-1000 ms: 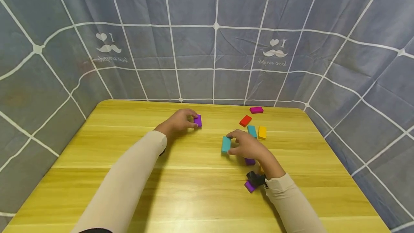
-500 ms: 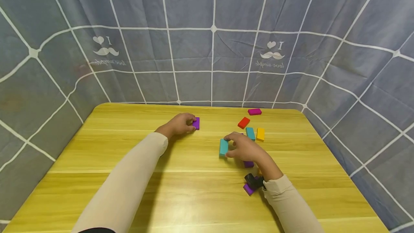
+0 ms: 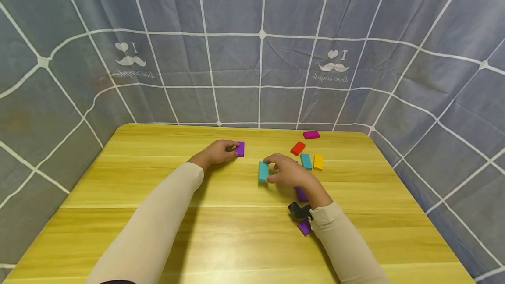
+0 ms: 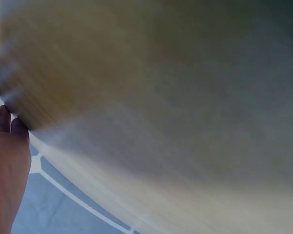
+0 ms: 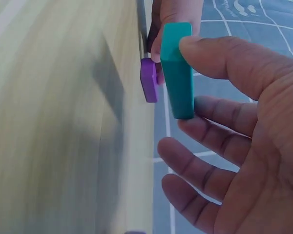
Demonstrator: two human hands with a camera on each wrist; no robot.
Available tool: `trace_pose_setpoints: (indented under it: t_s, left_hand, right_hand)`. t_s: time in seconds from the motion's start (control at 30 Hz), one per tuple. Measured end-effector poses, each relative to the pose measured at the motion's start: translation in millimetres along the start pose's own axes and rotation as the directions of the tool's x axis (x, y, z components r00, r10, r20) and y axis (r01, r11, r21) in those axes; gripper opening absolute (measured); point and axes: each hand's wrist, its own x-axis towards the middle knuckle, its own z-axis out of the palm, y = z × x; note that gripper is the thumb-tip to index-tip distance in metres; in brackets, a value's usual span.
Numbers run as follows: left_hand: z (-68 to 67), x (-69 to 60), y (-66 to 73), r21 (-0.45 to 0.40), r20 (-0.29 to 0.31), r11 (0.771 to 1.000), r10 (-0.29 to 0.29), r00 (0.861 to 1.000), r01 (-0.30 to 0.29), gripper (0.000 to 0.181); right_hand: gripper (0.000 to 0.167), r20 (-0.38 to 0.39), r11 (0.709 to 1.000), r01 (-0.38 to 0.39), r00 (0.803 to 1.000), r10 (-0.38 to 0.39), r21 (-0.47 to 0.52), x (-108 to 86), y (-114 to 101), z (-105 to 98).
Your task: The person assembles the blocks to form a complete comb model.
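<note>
Since our right hand (image 3: 291, 172) pinches the blue block (image 3: 263, 171) just by its ends, mid-frame, we could drop it or knock the purple block (image 3: 240, 149) our left hand (image 3: 216, 152) holds.

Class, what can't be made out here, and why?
Head: one purple block, partly hidden by the right forearm.
Head: another purple block, partly behind the right sleeve.
Left wrist: the left hand, cut off by the left edge; tabletop, blurred.
Right wrist: a dark thing, cut off by the bottom edge.
</note>
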Motion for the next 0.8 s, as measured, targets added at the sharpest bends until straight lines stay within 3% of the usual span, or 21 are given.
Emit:
trace_pose_setpoints:
  t_s: [0.3, 0.63, 0.8]
  left_hand:
    - [-0.9, 0.1, -0.1, 0.009, -0.005, 0.999, -0.030, 1.000, 0.030, 0.046]
    - [-2.2, 1.3, 2.3, 0.020, -0.002, 0.999, -0.032, 1.000, 0.032, 0.045]
    - [-4.3, 2.1, 2.4, 0.023, 0.002, 0.999, -0.032, 0.999, 0.032, 0.044]
  right_hand:
    - [0.055, 0.017, 0.997, 0.027, 0.999, -0.028, 0.075, 28.3, -0.9, 10.9]
    - [0.054, 0.003, 0.979, -0.050, 0.999, 0.051, 0.197, 55.6, -5.4, 27.4]
    - [0.053, -0.015, 0.976, -0.073, 0.997, 0.077, 0.206, 65.3, -6.5, 34.6]
